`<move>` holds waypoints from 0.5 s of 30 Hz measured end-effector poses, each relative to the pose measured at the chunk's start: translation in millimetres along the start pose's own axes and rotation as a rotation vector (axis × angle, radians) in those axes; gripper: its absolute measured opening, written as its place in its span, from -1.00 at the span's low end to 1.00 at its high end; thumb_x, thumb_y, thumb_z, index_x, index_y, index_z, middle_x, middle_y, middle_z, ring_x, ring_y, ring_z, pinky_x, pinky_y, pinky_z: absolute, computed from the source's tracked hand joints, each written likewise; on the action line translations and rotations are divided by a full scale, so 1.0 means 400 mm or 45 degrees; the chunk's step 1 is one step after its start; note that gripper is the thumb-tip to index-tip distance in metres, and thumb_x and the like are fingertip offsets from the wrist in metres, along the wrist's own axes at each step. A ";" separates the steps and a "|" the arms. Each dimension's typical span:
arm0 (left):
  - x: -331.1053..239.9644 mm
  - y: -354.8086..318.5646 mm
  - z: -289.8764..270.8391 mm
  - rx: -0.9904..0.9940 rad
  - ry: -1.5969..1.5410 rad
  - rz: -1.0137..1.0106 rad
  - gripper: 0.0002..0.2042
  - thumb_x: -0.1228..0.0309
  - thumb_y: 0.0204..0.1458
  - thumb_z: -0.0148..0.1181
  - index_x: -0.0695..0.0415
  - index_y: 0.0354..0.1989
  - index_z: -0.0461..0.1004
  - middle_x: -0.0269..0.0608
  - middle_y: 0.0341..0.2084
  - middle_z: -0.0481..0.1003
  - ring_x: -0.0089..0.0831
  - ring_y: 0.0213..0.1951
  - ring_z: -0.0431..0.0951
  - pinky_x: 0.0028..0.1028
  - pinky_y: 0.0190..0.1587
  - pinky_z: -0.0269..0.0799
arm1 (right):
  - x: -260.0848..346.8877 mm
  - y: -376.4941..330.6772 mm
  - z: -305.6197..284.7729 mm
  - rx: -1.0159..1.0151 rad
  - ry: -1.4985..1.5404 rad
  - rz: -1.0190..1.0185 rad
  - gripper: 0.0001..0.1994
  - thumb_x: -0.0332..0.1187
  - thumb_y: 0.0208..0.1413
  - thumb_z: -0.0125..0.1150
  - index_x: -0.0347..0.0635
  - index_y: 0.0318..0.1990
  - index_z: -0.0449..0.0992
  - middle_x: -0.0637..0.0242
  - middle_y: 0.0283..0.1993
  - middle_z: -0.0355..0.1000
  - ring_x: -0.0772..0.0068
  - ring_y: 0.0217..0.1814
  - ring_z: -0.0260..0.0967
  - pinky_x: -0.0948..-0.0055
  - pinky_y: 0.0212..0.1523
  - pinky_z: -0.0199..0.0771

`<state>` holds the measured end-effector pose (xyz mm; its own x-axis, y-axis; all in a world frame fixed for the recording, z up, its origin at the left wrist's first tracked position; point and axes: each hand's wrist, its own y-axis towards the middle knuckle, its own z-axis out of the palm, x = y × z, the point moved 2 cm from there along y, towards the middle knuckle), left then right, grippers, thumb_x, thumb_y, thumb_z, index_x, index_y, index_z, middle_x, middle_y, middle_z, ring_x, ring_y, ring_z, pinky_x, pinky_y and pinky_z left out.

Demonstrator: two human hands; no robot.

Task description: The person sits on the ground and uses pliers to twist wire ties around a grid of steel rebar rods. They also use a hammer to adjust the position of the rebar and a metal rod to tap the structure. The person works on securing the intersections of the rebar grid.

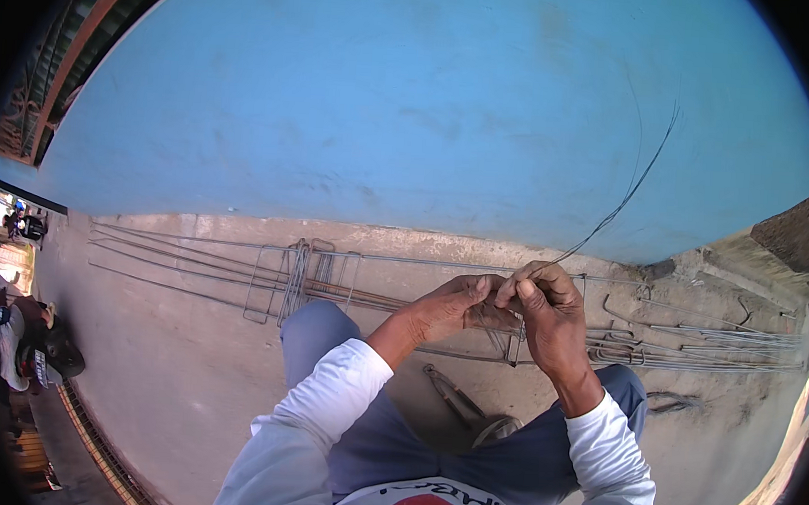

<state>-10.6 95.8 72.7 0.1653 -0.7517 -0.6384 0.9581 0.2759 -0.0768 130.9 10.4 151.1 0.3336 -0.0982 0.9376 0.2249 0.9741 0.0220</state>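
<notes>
I see steel rods near the floor's far edge, blue wall beyond. Right hand pinches wires; left hand, can't tell.

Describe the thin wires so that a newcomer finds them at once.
Start at the blue wall. Below it, the left hand and right hand meet; the wires rise rightward from there. Unlike the rods on the floor, they curve up against the blue.
</notes>
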 end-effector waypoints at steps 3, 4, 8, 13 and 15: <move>0.021 0.005 -0.022 -0.048 -0.188 0.047 -0.40 -0.14 0.19 0.15 0.16 0.13 0.44 -0.15 0.01 0.56 -0.25 -0.02 0.63 -0.20 0.03 0.61 | -0.012 0.024 0.000 -0.099 -0.071 -0.059 -0.91 -0.39 0.32 0.22 -0.21 -0.13 0.53 0.39 -0.26 0.49 0.57 -0.23 0.39 0.54 -0.16 0.41; 0.026 0.010 -0.030 -0.224 -0.288 0.079 -0.40 -0.14 0.18 0.17 0.16 0.12 0.43 -0.16 0.00 0.57 -0.26 -0.04 0.64 -0.22 0.01 0.62 | -0.017 0.029 -0.009 -0.135 -0.108 -0.062 -0.91 -0.40 0.32 0.23 -0.21 -0.12 0.54 0.39 -0.26 0.49 0.56 -0.24 0.38 0.54 -0.15 0.41; 0.043 0.016 -0.064 -0.558 -0.500 0.154 -0.36 -0.15 0.10 0.27 0.17 0.11 0.41 -0.21 -0.08 0.59 -0.31 -0.12 0.66 -0.29 -0.10 0.64 | -0.030 0.033 -0.034 -0.158 -0.053 0.027 -0.89 -0.43 0.30 0.25 -0.22 -0.09 0.55 0.42 -0.26 0.48 0.59 -0.28 0.36 0.55 -0.20 0.40; 0.055 0.011 -0.032 -0.483 -0.047 -0.061 -0.44 -0.03 0.11 0.35 0.18 0.07 0.47 -0.25 -0.12 0.60 -0.42 -0.17 0.63 -0.37 -0.10 0.57 | -0.065 0.044 -0.026 -0.180 -0.191 0.223 -0.90 -0.44 0.29 0.25 -0.25 -0.11 0.57 0.42 -0.27 0.47 0.65 -0.31 0.34 0.56 -0.29 0.38; 0.036 0.019 -0.033 -0.494 0.269 -0.096 -0.51 0.06 0.12 0.38 0.19 0.04 0.50 -0.26 -0.16 0.61 -0.47 -0.19 0.62 -0.40 -0.09 0.52 | -0.089 0.043 -0.046 -0.167 -0.367 0.242 -0.89 -0.44 0.28 0.26 -0.26 -0.12 0.59 0.40 -0.24 0.47 0.62 -0.27 0.35 0.57 -0.23 0.41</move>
<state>-4.2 94.9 52.6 0.0084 -0.6506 -0.7594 0.8005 0.4595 -0.3848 139.6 26.8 111.8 0.1129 0.1615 0.9804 0.3058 0.9332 -0.1889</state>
